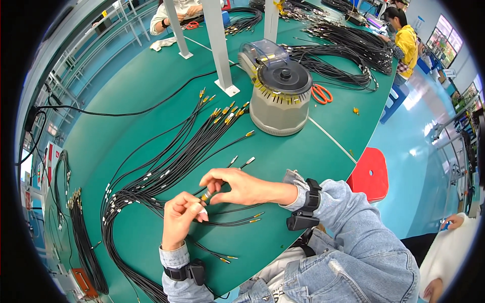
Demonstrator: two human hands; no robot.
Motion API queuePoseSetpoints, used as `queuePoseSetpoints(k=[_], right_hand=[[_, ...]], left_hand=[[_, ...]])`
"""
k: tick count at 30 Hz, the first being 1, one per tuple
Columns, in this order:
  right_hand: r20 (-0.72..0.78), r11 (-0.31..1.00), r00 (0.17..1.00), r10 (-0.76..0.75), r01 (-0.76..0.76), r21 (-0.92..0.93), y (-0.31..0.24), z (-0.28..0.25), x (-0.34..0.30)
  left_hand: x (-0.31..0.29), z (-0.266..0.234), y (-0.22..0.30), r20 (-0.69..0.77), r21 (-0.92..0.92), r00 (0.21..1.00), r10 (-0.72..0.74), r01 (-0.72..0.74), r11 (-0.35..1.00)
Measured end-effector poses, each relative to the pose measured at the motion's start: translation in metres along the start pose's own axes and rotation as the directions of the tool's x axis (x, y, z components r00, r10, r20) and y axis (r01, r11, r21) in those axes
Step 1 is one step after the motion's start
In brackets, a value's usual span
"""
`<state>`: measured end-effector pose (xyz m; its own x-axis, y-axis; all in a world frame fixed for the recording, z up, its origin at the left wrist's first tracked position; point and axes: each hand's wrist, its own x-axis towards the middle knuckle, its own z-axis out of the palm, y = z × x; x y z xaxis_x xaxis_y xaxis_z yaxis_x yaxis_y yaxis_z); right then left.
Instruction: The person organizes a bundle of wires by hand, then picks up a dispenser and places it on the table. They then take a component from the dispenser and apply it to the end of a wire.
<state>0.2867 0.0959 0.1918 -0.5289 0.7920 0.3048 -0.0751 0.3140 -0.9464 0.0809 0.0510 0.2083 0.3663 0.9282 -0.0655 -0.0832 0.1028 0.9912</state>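
My left hand [181, 218] is closed, its thumb and fingers pinching a black cable close to the yellow-wrapped end [205, 196]. A small white piece [203, 212] shows at its fingertips; I cannot make out what it is. My right hand [241, 186] curls its fingers and thumb around the same cable end from the right. Beneath and beside both hands lie more black cables [237, 222] with gold-coloured tips. To the left, a thick bundle of black cables [112, 237] curves across the green table, many of its ends carrying yellow wraps [230, 115].
A round grey tape dispenser [280, 113] stands beyond my hands, with orange-handled scissors [322, 94] to its right. Grey posts [220, 55] rise from the green table [151, 91]. A red stool [370, 172] is at the right edge. Other people [405, 48] sit farther off.
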Motion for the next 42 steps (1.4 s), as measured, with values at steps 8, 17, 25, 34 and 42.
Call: queuePoseSetpoints(k=[8, 17, 25, 34, 42], right_hand=[[-0.415, 0.985, 0.900, 0.131, -0.167, -0.052, -0.036, -0.075, -0.029], [-0.778, 0.974, 0.594, 0.207, -0.049, 0.222, -0.055, -0.143, -0.043], [-0.747, 0.972, 0.624, 0.232, -0.121, 0.201, -0.054, -0.144, -0.034], [-0.737, 0.967, 0.664, 0.131, 0.077, 0.241, -0.064, -0.137, -0.028], [-0.520, 0.966, 0.849, 0.096, 0.048, 0.256, -0.071, -0.079, -0.034]], left_hand=[[0.009, 0.010, -0.006, 0.464, 0.579, 0.872, 0.157, -0.432, 0.692], [0.015, 0.025, 0.001, -0.014, 0.697, 0.991, 0.135, -0.087, 0.712], [0.026, 0.037, -0.010, 0.065, 0.860, 0.941, 0.331, -0.222, 0.459], [0.039, 0.052, -0.026, 0.070, 0.883, 0.936, 0.345, -0.220, 0.416], [0.048, 0.051, -0.037, 0.076, 0.804, 0.914, 0.398, -0.292, 0.518]])
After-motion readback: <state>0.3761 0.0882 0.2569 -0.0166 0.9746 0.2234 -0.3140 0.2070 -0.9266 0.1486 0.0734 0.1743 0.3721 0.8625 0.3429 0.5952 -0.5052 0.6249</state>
